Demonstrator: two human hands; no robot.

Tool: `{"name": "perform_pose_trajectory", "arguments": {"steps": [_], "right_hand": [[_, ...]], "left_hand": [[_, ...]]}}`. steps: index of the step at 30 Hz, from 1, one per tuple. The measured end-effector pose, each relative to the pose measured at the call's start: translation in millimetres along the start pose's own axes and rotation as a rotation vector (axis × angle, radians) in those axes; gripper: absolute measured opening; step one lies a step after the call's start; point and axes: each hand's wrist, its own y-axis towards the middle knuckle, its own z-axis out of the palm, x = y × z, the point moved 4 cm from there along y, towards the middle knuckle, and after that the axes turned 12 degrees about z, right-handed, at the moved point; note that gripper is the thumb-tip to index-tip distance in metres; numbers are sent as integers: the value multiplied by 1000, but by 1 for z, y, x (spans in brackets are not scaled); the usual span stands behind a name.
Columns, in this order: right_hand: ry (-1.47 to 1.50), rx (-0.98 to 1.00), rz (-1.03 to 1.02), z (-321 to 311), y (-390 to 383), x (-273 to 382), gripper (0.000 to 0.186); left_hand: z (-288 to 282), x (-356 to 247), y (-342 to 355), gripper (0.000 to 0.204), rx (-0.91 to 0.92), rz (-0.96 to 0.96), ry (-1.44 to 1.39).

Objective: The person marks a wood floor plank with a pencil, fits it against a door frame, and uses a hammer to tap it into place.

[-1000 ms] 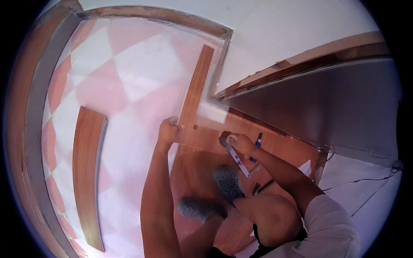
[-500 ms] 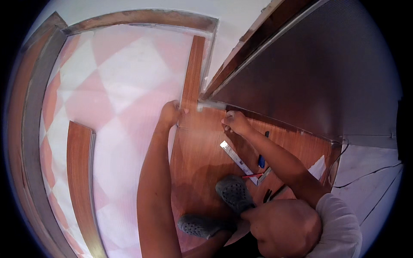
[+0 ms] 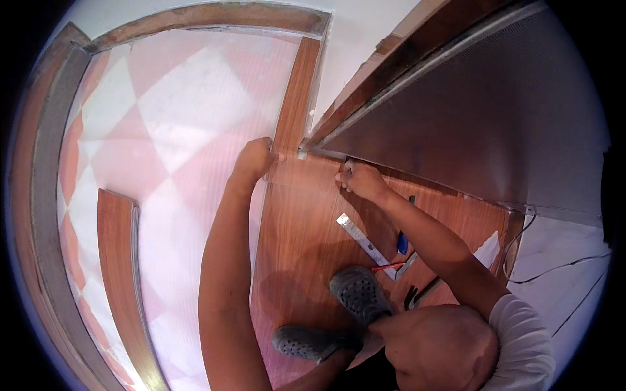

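Note:
A notched wood-look floor plank [image 3: 301, 104] lies with its narrow strip along the wall and its wider part below the wall corner. My left hand [image 3: 255, 159] grips its left edge, the thumb on top and the fingers mostly hidden. At the right end of the wider part, my right hand [image 3: 362, 180] is closed, its fingers curled at the plank's edge. Nearer me, laid floor planks [image 3: 293, 228] meet the notched one. On them rest a metal square ruler [image 3: 365, 244], a red pencil [image 3: 388, 266] and a blue-handled tool [image 3: 402, 243], partly beside my right forearm.
A dark door panel [image 3: 443, 111] rises on the right beside the wall corner. Loose planks [image 3: 117, 247] lie at the left on pink-and-white checked sheeting [image 3: 189, 130]. My clogs [image 3: 357, 290] stand on the laid planks. A black cable [image 3: 548, 270] runs at the right.
The notched plank has shifted away from me, and the pale gap at the wall corner has narrowed. Both hands moved with it, and the view shifted slightly.

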Motion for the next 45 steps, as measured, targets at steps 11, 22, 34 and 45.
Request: {"name": "perform_pose_trajectory", "arguments": {"steps": [11,22,34,45], "right_hand": [[-260,4,-20,7,11,1,43],[70,-78,16,13,-1,-5,43],[126,-92,15,21,7,-20,37],[118,-97,64,16,-1,-7,39]], "left_hand": [[3,-40,-16,27,-142,-214,249],[13,-30,-14,62,-66,-226,232],[15,-29,-16,60,-108,-204,220],[19,-28,-12,68,-150,-202,204]]}}
